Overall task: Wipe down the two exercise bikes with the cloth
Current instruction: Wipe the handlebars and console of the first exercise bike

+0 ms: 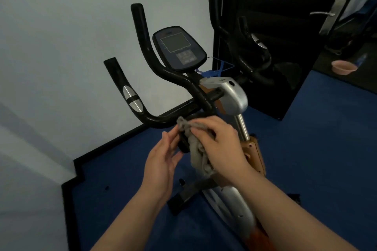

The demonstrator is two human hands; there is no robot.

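A silver and orange exercise bike (234, 98) stands in front of me, with black handlebars (142, 47) and a console (179, 49). My right hand (220, 142) grips a grey cloth (200, 155) and presses it onto a black knob (184, 144) at the near end of the handlebar. My left hand (163, 157) is beside the knob, its fingers touching the knob's left side. The handlebars of a second black bike (255, 57) show further back on the right, dim against the dark door.
A white wall is on the left with a black skirting strip along the blue floor (306, 138). A dark door (285, 26) with a metal handle (324, 13) stands behind the bikes. A pink bowl (343, 66) lies on the floor beyond the doorway.
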